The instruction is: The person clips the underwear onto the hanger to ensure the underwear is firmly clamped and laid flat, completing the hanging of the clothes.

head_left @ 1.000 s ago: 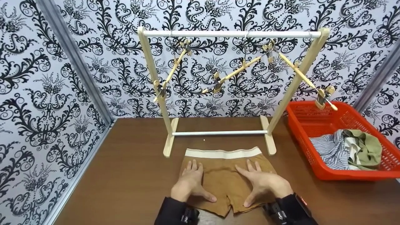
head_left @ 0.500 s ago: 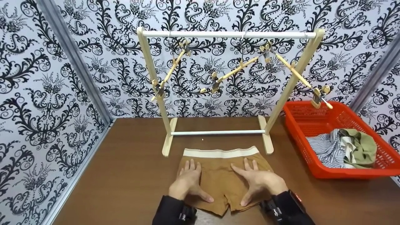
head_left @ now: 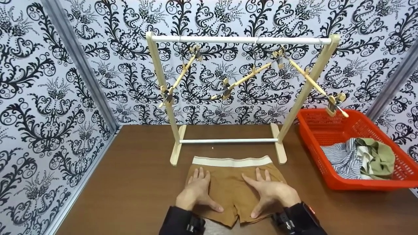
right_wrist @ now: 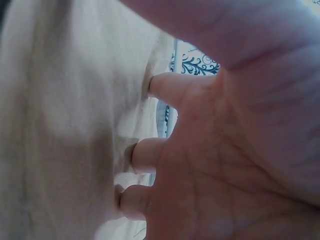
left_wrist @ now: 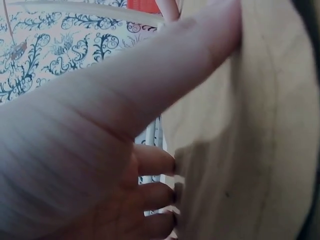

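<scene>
Brown shorts with a white waistband lie flat on the table, waistband away from the person. My left hand rests on their left half, fingers spread and thumb out toward the leg opening. On the right half my right hand touches the cloth in much the same way. Both wrist views show fingertips and thumb pressing on the shorts' fabric, with the palms raised off it. Neither hand pinches the cloth. Part of each leg is hidden under the hands.
Behind the shorts stands a wooden rack with a white top rail. Three small hangers, such as the middle hanger, hang from it with clips. A red basket at the right holds striped cloth and green cloth.
The head view has shifted slightly. Both hands keep their places on the shorts, and nothing was taken hold of or let go.
</scene>
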Demonstrator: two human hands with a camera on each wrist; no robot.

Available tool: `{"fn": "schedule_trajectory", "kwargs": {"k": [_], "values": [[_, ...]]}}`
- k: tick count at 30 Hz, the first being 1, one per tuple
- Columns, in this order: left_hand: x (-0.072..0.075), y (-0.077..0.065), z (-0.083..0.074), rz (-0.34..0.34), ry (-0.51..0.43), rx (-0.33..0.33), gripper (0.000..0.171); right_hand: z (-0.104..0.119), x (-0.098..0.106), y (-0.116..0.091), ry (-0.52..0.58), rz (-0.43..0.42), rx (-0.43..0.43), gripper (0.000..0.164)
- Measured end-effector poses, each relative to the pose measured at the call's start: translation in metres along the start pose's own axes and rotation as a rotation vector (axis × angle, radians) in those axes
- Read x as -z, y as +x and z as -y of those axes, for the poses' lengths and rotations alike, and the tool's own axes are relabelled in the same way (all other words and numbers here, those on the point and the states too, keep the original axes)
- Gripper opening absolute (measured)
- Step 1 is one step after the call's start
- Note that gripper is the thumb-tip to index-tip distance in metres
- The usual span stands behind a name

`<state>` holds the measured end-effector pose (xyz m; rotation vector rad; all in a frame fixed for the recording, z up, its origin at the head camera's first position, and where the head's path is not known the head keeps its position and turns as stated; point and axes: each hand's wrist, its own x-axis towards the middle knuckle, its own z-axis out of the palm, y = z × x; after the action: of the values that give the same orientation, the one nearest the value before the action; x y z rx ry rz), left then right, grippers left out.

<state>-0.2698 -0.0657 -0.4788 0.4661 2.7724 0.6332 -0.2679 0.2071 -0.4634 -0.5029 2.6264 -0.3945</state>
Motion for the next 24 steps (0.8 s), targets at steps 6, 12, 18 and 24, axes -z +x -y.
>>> {"fn": "schedule_trajectory", "kwargs": {"k": [6,12,18,24], "values": [[0.0032,-0.0059,-0.0078,0.007,0.007,0.036,0.134,0.0014,-0.0008,-0.0009,0.005,0.004,0.007,0.128],[0.0045,-0.0075,-0.0108,0.031,0.011,0.060,0.134,0.0018,-0.0011,-0.0016,0.003,0.019,0.003,0.128],[0.0057,-0.0061,-0.0086,0.030,0.041,0.062,0.130,0.0012,0.0002,-0.0022,0.014,0.011,0.012,0.129],[0.0066,-0.0097,-0.0016,-0.002,-0.031,0.010,0.121,0.0048,0.0008,-0.0055,0.023,-0.025,0.013,0.128]]}}
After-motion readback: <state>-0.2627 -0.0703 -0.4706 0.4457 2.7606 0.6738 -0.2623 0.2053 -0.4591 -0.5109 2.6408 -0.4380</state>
